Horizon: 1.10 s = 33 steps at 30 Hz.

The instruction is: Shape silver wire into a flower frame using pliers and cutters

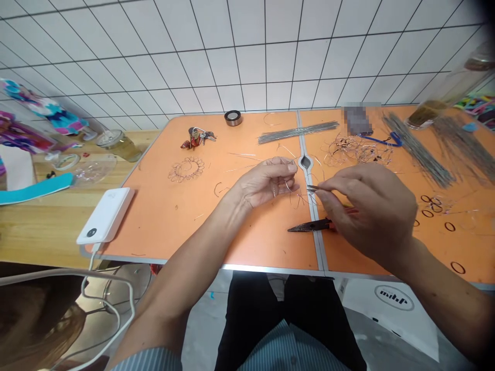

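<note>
My left hand [270, 181] is closed in a pinch on a thin looped wire [293, 198], whose fine loops spread around the fingers and hang below them. Close on its right, my right hand [367, 211] pinches a thin dark metal piece [313, 189] between thumb and forefinger. Its tip points left toward the wire; its exact kind is hard to make out. Beneath the right hand are needle-nose pliers [309, 225], jaws pointing left. Their handles are partly hidden by that hand, and I cannot tell whether its other fingers touch them.
Around the hands on the orange folding table [193, 216] lie a wire ring [186, 169], tangled wire [359, 151], straight wire bundles [297, 132], a tape roll [233, 118] and small dark rings [449, 226]. A white power bank [106, 215] with a cable sits at the left edge.
</note>
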Available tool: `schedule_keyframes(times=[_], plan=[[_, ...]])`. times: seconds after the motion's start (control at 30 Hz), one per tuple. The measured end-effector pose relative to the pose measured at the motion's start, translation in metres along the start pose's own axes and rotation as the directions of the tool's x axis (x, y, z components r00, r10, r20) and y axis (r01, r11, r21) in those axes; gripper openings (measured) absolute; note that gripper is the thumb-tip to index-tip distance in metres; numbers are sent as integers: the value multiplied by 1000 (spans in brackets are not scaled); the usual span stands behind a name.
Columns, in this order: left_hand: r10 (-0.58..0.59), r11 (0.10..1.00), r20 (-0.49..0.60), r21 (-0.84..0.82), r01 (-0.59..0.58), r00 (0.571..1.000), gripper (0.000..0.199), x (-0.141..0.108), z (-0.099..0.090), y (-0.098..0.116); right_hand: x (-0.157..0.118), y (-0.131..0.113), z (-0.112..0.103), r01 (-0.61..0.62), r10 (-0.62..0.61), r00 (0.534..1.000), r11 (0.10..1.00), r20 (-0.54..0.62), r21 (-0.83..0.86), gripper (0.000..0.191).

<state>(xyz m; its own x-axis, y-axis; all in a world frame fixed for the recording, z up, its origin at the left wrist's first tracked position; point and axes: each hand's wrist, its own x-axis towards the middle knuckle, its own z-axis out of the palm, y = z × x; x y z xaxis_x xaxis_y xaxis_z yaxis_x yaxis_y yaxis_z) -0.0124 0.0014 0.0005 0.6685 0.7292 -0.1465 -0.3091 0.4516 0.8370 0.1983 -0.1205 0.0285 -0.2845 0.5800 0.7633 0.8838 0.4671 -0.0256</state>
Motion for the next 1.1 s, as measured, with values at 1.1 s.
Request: schedule_keyframes(times=[1.1], plan=[[290,945,-218,220,-243,932,17,-1,16,-4,14,-7,33,-221,269,932,953,243,-208,35]])
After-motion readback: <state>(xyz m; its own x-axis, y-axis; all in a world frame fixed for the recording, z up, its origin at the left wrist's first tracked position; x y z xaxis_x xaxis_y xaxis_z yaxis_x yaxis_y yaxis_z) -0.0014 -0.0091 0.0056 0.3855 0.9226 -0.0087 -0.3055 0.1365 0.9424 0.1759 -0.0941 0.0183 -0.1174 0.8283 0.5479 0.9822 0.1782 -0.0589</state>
